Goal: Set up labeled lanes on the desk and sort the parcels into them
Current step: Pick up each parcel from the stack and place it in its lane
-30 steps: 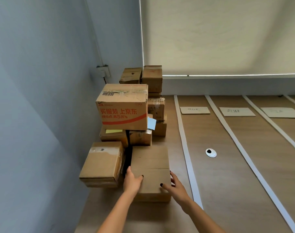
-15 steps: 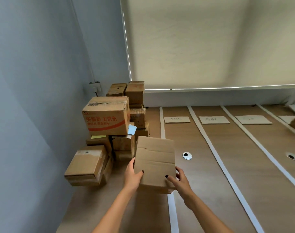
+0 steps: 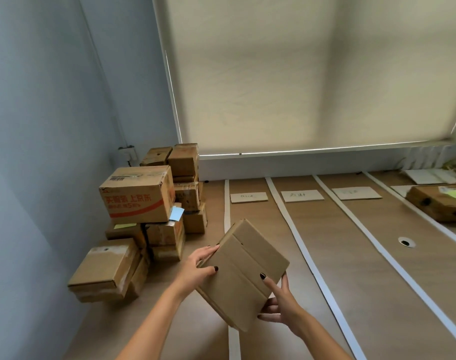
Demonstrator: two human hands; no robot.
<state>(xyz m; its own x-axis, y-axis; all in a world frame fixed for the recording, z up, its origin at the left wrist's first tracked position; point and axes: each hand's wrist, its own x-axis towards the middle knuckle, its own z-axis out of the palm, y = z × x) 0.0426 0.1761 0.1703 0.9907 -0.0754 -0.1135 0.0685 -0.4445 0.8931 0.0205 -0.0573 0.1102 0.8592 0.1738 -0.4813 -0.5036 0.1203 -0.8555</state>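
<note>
I hold a plain brown cardboard parcel (image 3: 243,271) lifted off the desk and tilted, over the leftmost white tape strip. My left hand (image 3: 198,266) grips its left edge. My right hand (image 3: 280,300) grips its lower right corner from below. White tape strips (image 3: 286,216) divide the wooden desk (image 3: 338,255) into lanes. Paper labels lie at the far ends of the lanes: one (image 3: 249,197), a second (image 3: 302,196) and a third (image 3: 356,193). A pile of parcels (image 3: 154,211) stands in the left corner, topped by a box with red print (image 3: 137,194).
A flat parcel (image 3: 107,268) lies at the near left of the pile. Another parcel with a green note (image 3: 440,203) sits in a lane at the far right. A round cable hole (image 3: 406,242) is in the desk. Wall on the left, window blind behind.
The parcel has come up off the desk, moved right away from the pile and tilted. Both hands kept hold of it. The view swung right, showing more lanes.
</note>
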